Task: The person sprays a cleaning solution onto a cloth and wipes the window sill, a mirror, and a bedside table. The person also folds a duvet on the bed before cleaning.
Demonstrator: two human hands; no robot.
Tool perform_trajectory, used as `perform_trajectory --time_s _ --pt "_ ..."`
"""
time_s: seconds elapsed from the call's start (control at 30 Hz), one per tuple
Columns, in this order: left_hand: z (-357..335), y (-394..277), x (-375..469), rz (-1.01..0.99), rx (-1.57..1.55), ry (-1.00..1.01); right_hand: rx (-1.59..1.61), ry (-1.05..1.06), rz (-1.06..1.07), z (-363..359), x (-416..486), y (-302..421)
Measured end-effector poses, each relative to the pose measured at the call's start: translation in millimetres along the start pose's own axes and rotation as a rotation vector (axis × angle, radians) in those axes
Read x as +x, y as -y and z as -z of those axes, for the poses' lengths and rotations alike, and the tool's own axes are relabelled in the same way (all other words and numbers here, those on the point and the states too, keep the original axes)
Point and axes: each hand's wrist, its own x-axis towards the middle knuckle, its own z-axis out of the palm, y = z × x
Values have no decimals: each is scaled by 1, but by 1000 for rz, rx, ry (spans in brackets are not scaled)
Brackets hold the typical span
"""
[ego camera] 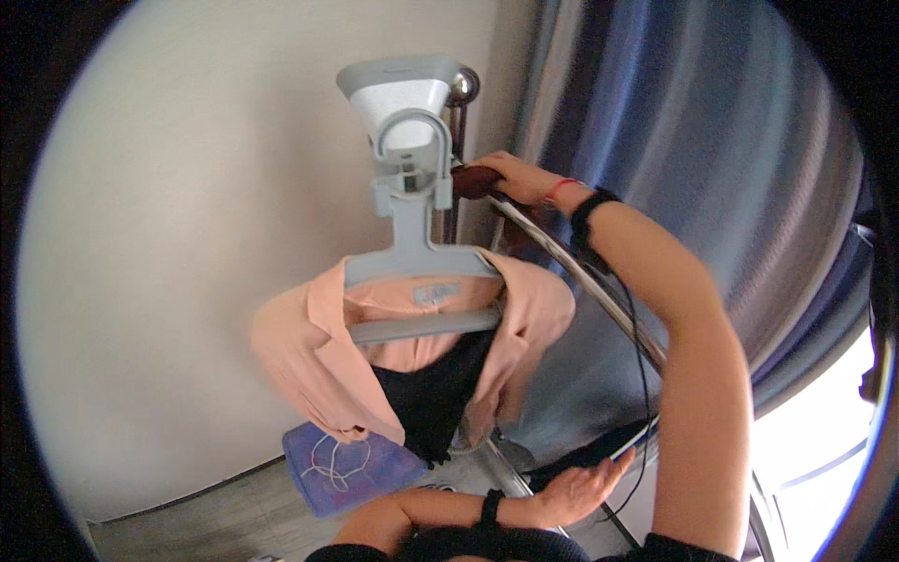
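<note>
My right hand [509, 175] grips a dark brown rounded piece [477, 181] near the upper end of a chrome bar [576, 263]. Beside it, a salmon-pink jacket [302, 351] hangs on a grey plastic hanger [411, 228]. The hanger's hook curves in front of a white and grey device [400, 91] on a dark upright pole. Black cloth [435, 393] shows inside the jacket's front opening. Low in front of my body, my left hand [579, 492] is outstretched with nothing in it, near a thin black cord [642, 393].
A striped blue-grey curtain [667, 140] fills the right side behind my arm. The plain wall [175, 246] is to the left. On the grey floor [211, 527] lies a blue-purple bag or folder [323, 478] with white cord on it. Chrome legs [506, 464] rise below the jacket.
</note>
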Motion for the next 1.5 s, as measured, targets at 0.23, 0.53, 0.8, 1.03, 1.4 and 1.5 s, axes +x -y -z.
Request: perform_trajectory --time_s 0.23,0.53,0.8,1.03,1.4,1.5 --pt "-3 19 3 -13 -45 -21 170 502 -120 23 42 1" --pt "16 17 13 119 -19 126 286 603 -214 114 -273 104" --pt "30 7 8 230 20 178 -357 164 -334 209 -443 215" --pt "55 65 3 416 49 150 -226 -170 -371 166 -459 244" --pt "60 72 -34 614 -50 139 -473 -338 -719 85 -636 339" --pt "66 72 -36 579 215 85 -836 -323 -892 104 -743 388"
